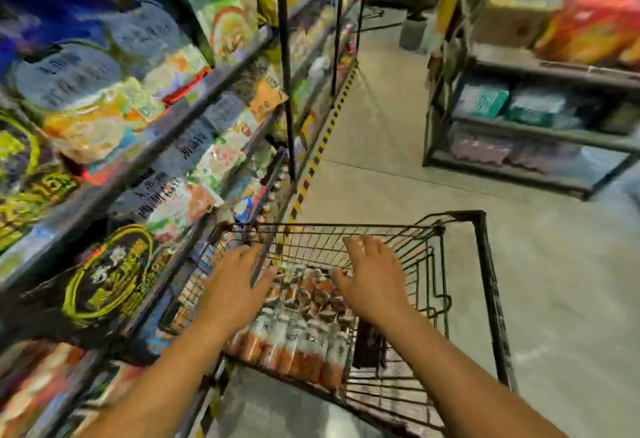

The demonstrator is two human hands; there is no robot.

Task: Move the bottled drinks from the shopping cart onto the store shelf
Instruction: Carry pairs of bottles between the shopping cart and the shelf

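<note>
I see a pale floor (398, 146) with a yellow-black stripe (329, 125) along its left edge. At right stands a dark rack (540, 125) holding teal boxes (485, 101) and, above, orange packs (588, 32). A grey bin (412, 35) stands far back.

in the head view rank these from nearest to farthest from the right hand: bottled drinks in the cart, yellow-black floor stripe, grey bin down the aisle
1. bottled drinks: in the cart, just under and left of the right hand.
2. yellow-black floor stripe: along the foot of the left shelving, ahead of the cart.
3. grey bin: at the aisle's far end, farthest.
</note>
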